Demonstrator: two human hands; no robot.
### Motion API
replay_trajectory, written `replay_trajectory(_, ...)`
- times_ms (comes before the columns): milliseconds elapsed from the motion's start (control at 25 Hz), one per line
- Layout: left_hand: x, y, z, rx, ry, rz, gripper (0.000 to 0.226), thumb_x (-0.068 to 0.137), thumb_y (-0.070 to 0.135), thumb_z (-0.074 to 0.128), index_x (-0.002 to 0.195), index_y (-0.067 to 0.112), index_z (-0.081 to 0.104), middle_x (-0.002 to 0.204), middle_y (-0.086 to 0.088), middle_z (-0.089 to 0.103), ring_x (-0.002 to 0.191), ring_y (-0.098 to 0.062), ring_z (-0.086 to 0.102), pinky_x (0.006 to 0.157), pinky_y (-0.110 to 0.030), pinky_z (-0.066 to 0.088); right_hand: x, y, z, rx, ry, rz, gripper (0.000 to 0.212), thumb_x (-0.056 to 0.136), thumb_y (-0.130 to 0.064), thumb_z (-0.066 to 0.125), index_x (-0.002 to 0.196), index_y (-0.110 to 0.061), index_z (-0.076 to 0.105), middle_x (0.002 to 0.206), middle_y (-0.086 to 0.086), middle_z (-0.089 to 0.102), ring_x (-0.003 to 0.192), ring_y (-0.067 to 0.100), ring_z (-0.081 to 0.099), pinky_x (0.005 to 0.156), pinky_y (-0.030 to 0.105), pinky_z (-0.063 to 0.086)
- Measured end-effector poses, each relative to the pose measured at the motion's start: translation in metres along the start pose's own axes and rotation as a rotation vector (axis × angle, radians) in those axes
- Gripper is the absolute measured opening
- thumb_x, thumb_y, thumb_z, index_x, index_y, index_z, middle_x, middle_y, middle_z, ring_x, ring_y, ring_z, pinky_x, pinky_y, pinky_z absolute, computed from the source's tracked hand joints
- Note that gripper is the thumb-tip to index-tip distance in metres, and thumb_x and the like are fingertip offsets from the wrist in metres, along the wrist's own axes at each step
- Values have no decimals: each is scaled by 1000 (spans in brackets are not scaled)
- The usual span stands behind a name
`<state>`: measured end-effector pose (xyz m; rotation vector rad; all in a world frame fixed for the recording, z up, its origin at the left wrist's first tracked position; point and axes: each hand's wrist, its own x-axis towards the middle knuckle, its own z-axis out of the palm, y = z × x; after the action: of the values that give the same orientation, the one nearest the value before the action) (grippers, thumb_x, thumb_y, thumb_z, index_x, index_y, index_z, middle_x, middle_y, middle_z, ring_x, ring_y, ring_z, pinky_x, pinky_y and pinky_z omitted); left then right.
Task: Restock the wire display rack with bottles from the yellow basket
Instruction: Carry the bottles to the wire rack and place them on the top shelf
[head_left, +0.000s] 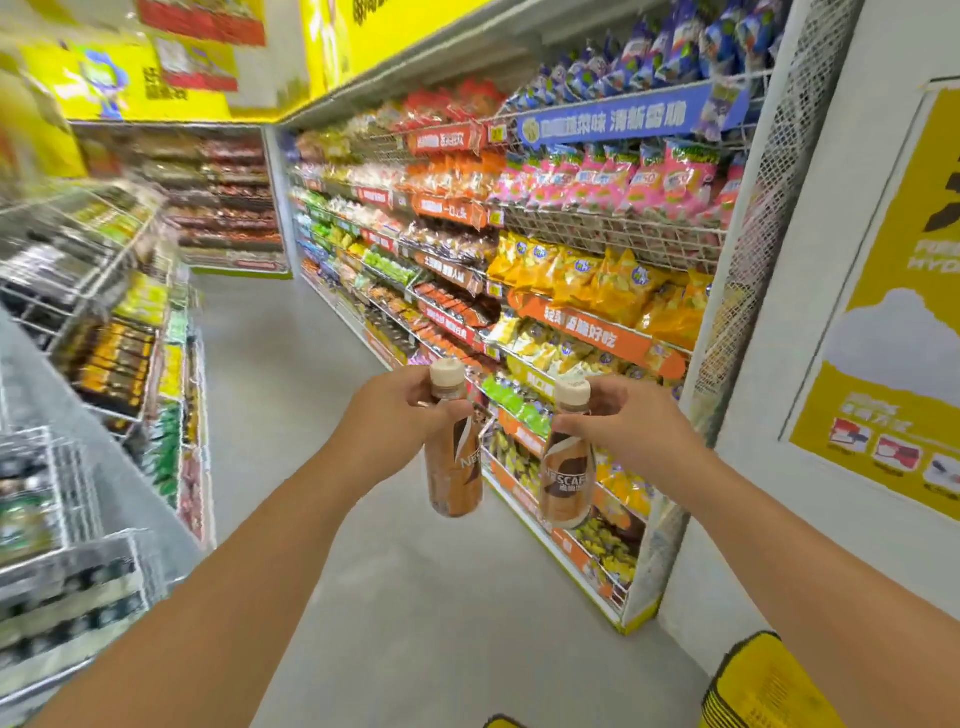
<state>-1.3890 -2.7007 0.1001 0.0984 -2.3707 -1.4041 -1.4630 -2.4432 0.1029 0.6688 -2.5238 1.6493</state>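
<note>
Well: shop aisle, grey floor (441, 597); L hand (395, 410), R hand (628, 421) each grip bottle.

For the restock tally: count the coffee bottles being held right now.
2. One coffee bottle hangs from the left hand, held near its cap; the other bottle from the right hand. The yellow basket may hide more.

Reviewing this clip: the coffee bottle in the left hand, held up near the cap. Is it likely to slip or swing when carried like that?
The left hand grips the coffee bottle at its neck, so the body hangs free and could swing a little. It looks full, so probably heavy for its size. The glossy sleeve may be slippery, though the shoulder under the cap likely stops it sliding out.
</note>
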Motion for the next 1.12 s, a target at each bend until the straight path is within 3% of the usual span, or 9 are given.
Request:
replay_trajectory(120, -24, -6, -58, 65, 116, -75, 15, 78, 38, 83, 88, 42, 74, 90, 17, 77, 89, -9, 73, 88, -47, 60, 18, -32, 49, 59, -132, -78, 20, 78, -13, 88, 94, -21, 81, 86, -5, 81, 75, 2, 70, 71, 17, 53)
replay_trajectory(240, -53, -13, -120, 106, 240, -144, 26, 71, 44, 83, 94, 36, 76, 90, 13, 78, 91, -14, 74, 87, -50, 60, 25, -70, 107, 102, -224, -151, 21, 78, -17, 89, 97, -18, 82, 87, -3, 80, 71, 1, 66, 64, 12, 49)
replay_trajectory(360, -84, -26, -180, 107, 353, -182, 22, 79, 32, 84, 99, 31, 76, 93, 13, 79, 90, -9, 74, 88, -43, 61, 26, -105, 170, 114, -307, -200, 20, 77, -28, 89, 95, -24, 81, 86, -5, 79, 76, 6, 68, 70, 23, 52)
replay_trajectory(520, -130, -51, -271, 103, 463, -216, 24, 80, 28, 85, 102, 33, 75, 93, 15, 79, 91, -8, 75, 85, -38, 61, 12, -159, 265, 119, -381, -257, 19, 78, -31, 89, 93, -24, 81, 85, -7, 78, 72, 1, 67, 63, 16, 49)
replay_trajectory(600, -151, -67, -322, 100, 496, -226, 25, 81, 29, 85, 104, 32, 76, 93, 15, 79, 89, -5, 74, 86, -38, 60, 4, -190, 315, 136, -435, -278, 18, 78, -27, 89, 93, -23, 81, 87, -4, 79, 72, 1, 68, 69, 21, 51)
replay_trajectory(720, -178, -90, -397, 90, 537, -219, 26, 80, 27, 85, 105, 29, 76, 94, 14, 79, 89, -5, 75, 85, -35, 59, -5, -236, 388, 180, -479, -299, 16, 78, -25, 89, 91, -24, 81, 85, -6, 79, 69, -3, 67, 66, 16, 50)
replay_trajectory(920, -203, -117, -508, 141, 580, -220, 24, 81, 30, 84, 103, 31, 75, 92, 15, 78, 81, 1, 73, 67, -20, 53, -12, -304, 493, 224, -521, -340, 17, 80, -27, 88, 93, -20, 80, 85, -3, 79, 70, -3, 69, 58, 9, 48)
replay_trajectory(1000, -204, -125, -540, 157, 597, -222, 29, 79, 33, 86, 105, 31, 74, 96, 13, 78, 84, -2, 73, 70, -24, 54, -9, -324, 525, 231, -529, -338, 19, 79, -29, 88, 94, -20, 81, 85, -4, 80, 75, 2, 72, 62, 14, 50)
replay_trajectory(1120, -193, -142, -582, 162, 600, -248, 29, 78, 34, 87, 103, 32, 73, 97, 10, 77, 90, -10, 73, 76, -30, 58, 4, -346, 563, 197, -535, -349, 15, 81, -29, 87, 90, -19, 80, 77, -8, 77, 64, -5, 67, 53, 11, 46)
